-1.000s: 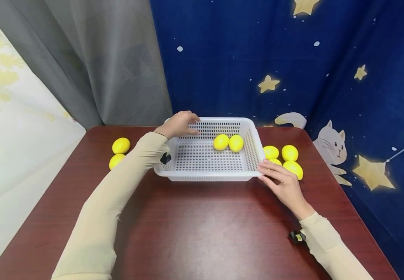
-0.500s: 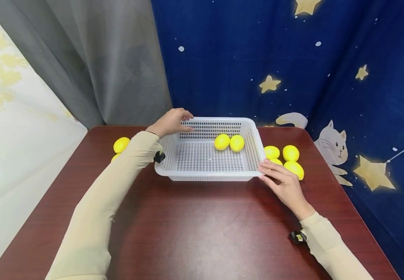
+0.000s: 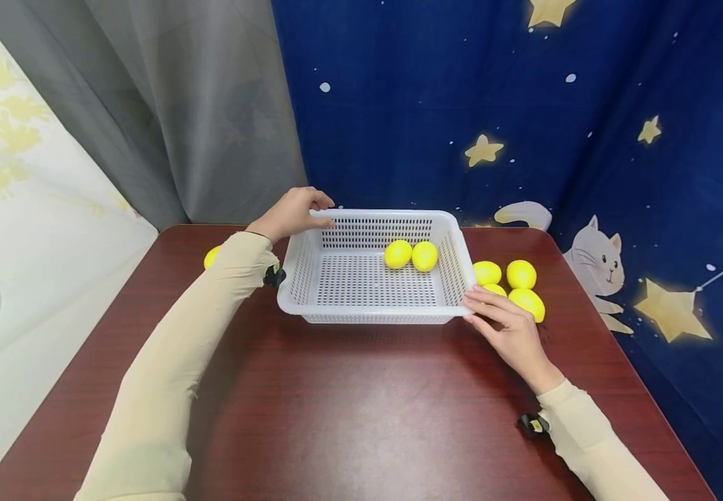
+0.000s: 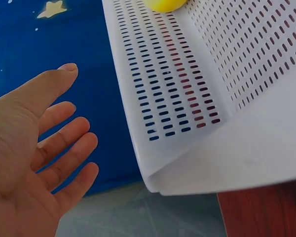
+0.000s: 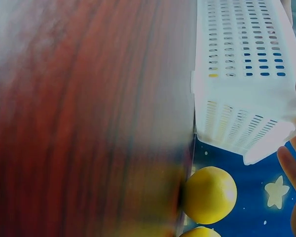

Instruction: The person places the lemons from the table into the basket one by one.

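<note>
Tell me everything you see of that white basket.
The white basket is rectangular, open-topped and plastic-looking, with a smooth rim and slotted walls and floor. It stands upright on the dark red table, toward the far side. Two lemons lie inside, nearer its right end. The right hand pinches its near right corner; the left hand is beside its far left corner, not touching.

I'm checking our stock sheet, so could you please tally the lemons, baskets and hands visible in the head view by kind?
Lemons: 7 in sight (2 inside the basket, 4 right of it, 1 partly hidden behind the left sleeve)
Baskets: 1
Hands: 2 (left hand, right hand)
Total: 10
</note>
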`<state>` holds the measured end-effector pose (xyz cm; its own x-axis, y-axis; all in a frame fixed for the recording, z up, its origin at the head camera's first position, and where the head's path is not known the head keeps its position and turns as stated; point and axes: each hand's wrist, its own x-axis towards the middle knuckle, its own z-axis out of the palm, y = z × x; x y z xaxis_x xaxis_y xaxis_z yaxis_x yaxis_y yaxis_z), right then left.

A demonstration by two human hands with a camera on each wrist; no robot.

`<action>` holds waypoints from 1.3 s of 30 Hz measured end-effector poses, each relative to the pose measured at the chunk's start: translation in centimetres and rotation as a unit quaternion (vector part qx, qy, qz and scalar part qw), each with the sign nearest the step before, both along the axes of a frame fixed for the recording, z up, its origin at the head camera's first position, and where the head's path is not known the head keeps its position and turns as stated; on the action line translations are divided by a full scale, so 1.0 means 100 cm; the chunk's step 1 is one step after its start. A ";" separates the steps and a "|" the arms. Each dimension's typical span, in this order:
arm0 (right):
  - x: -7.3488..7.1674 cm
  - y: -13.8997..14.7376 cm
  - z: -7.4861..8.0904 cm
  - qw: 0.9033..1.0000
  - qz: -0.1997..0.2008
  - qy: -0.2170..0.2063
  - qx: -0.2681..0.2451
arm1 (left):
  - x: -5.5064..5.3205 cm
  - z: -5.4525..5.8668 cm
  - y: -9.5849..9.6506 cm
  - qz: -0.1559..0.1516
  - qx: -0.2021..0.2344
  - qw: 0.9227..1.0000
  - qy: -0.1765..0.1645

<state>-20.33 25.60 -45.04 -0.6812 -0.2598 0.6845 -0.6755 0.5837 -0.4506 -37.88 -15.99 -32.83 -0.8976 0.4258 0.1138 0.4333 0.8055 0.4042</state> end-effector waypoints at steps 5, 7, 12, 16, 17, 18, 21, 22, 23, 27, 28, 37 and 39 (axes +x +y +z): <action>-0.001 0.000 -0.001 1.000 0.003 0.012 -0.001 | -0.002 0.001 -0.008 0.007 0.002 1.000 0.001; -0.001 0.000 -0.001 1.000 0.002 0.013 0.000 | -0.001 0.002 -0.011 0.010 0.002 1.000 0.003; -0.001 0.001 0.000 1.000 -0.001 0.002 0.001 | 0.000 0.002 -0.021 0.021 0.015 1.000 0.003; -0.001 0.001 0.000 1.000 -0.001 0.004 0.002 | 0.000 0.000 -0.029 0.027 0.019 0.999 0.004; -0.001 0.001 -0.001 1.000 -0.001 0.008 0.002 | 0.000 0.000 -0.030 0.028 0.020 0.999 0.005; -0.001 0.001 -0.001 1.000 -0.001 0.009 0.002 | 0.000 0.000 -0.032 0.030 0.020 0.999 0.007; -0.001 0.000 -0.001 1.000 -0.002 0.009 0.001 | 0.000 0.000 -0.037 0.034 0.023 0.999 0.009; -0.001 0.000 -0.001 1.000 -0.002 0.006 0.001 | 0.001 0.000 -0.039 0.035 0.024 0.999 0.009; 0.000 0.000 -0.001 1.000 -0.003 0.004 0.001 | 0.002 0.000 -0.041 0.036 0.025 0.999 0.009; 0.001 0.000 0.000 1.000 -0.003 -0.003 0.001 | 0.004 -0.001 -0.048 0.042 0.025 0.999 0.007; 0.001 0.000 0.000 1.000 -0.003 -0.003 0.001 | 0.004 -0.001 -0.050 0.044 0.025 0.999 0.008; 0.002 -0.001 0.001 1.000 -0.004 -0.007 0.000 | 0.009 -0.005 -0.071 0.060 0.043 0.997 0.008; 0.002 -0.002 0.002 1.000 -0.004 -0.010 0.000 | 0.010 -0.007 -0.076 0.066 0.047 0.997 0.004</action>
